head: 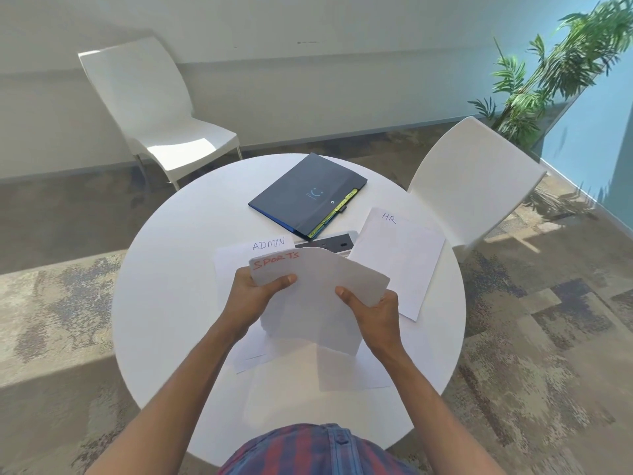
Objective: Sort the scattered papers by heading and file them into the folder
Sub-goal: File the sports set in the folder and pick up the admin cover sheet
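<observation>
While both hands hold it above the round white tabletop (164, 303), a bowed sheet headed SPORTS (318, 286) in red sits lifted near the tabletop's middle. Left hand (255, 296) pinches the sheet's left edge just under the heading, thumb on top, fingers behind. Right hand (373, 311) pinches the right edge the same way, thumb on the face of the sheet. More than one sheet seems to be in the grip; count unclear. Beneath lies a sheet headed ADMIN (239, 258), flat on the tabletop, its heading showing just beyond the lifted sheet. Another sheet headed HR (400, 262) lies flat to the right, angled, apart from the hands. Further sheets (342, 375) lie flat nearer the person, headings not visible. Dark blue folder (308, 192) rests closed at the far side, coloured tabs showing along its right edge. A phone (337, 243) lies between folder and papers, partly covered. Two white chairs (150, 108) and a potted plant (548, 73) stand beyond.
</observation>
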Motion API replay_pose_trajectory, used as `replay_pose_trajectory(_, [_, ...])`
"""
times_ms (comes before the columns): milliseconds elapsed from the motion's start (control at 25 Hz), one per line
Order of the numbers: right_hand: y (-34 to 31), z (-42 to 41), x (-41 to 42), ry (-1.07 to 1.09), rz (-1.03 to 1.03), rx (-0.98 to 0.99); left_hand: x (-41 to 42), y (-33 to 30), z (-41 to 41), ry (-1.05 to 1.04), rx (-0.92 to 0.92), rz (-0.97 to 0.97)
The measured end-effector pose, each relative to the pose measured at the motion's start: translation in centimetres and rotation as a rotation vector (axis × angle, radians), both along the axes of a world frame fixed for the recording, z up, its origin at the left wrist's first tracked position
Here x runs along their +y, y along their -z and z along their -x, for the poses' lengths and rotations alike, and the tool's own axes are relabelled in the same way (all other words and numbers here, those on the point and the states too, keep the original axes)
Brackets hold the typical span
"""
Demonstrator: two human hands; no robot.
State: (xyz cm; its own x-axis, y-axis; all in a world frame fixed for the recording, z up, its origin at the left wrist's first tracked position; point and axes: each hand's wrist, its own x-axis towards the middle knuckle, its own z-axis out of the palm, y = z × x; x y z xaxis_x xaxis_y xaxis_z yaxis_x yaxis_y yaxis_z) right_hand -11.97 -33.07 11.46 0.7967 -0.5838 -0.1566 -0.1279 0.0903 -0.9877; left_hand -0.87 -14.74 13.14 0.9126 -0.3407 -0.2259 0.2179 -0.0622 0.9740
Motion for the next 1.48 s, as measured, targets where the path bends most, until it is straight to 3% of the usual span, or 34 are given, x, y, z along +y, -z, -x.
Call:
replay_pose_trajectory(280, [3.7, 0.7, -0.7, -0.093, 0.158, 0.178, -0.8, 2.0, -0.4, -0.052, 0.036, -0.031])
replay_pose_trajectory(400, [4.2, 0.7, -1.4, -0.11, 0.187, 0.143, -1.3, 1.7, -2.0, -0.07, 0.033, -0.069])
replay_pose_trajectory(560, [3.4, -0.8, -2.3, -0.046, 0.073, 0.11, -1.8, 1.7, -4.3, -0.04, 0.091, -0.058])
replay_pose_trajectory(840, [2.9, -3.7, -5.1, 0.212, -0.137, 0.18, -2.5, 4.3, -3.4, 0.209, 0.306, -0.123])
replay_pose_trajectory(960, [3.1, -4.1, -5.8, 0.178, -0.265, 0.257, -3.2, 4.8, -3.5, 0.225, 0.304, -0.119])
replay_pose_trajectory(1080, [3.0, -3.6, -6.1, 0.013, -0.419, 0.295, -3.4, 4.9, -4.3, 0.224, 0.289, -0.129])
replay_pose_trajectory(1480, [4.8, -4.0, -7.3, 0.098, -0.231, 0.353, -5.4, 6.1, -6.0, 0.229, 0.355, -0.103])
